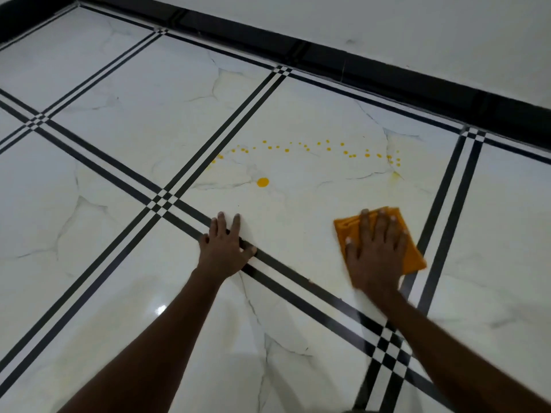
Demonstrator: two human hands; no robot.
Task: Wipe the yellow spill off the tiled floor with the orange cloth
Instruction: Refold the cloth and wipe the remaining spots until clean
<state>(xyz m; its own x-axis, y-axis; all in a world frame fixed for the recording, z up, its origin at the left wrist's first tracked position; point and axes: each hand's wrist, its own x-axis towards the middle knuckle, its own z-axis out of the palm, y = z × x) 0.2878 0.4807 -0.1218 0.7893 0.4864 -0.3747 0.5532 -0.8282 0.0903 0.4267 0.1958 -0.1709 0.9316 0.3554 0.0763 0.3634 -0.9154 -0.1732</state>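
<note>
The orange cloth (414,251) lies folded flat on the white tiled floor (125,144), and the right hand (374,251) presses down on it with fingers straight and spread wide, palm covering most of the fabric so that only its edges show around the hand. The left hand (225,248) is planted on the floor as a brace, fingers splayed and flat, holding nothing, across the black double stripe that runs toward the cloth. Taking the cloth as the landmark, the yellow spill (328,149) sits beyond it, well apart and not touched: an arc of small droplets stretches across the far side of the same tile, one larger round drop (262,182) lies nearer, off to the far left of the cloth, and a faint yellowish smear (396,175) shows just beyond its far right corner. The cloth looks thin, soft and light, so it should bunch or slide out if pushed from one edge; a flat palm over its middle, as here, seems the surest hold. The glossy tile looks slick, so the drops will likely smear before lifting, and several firm passes are probably needed. Almost all of the spill appears left to wipe.
</note>
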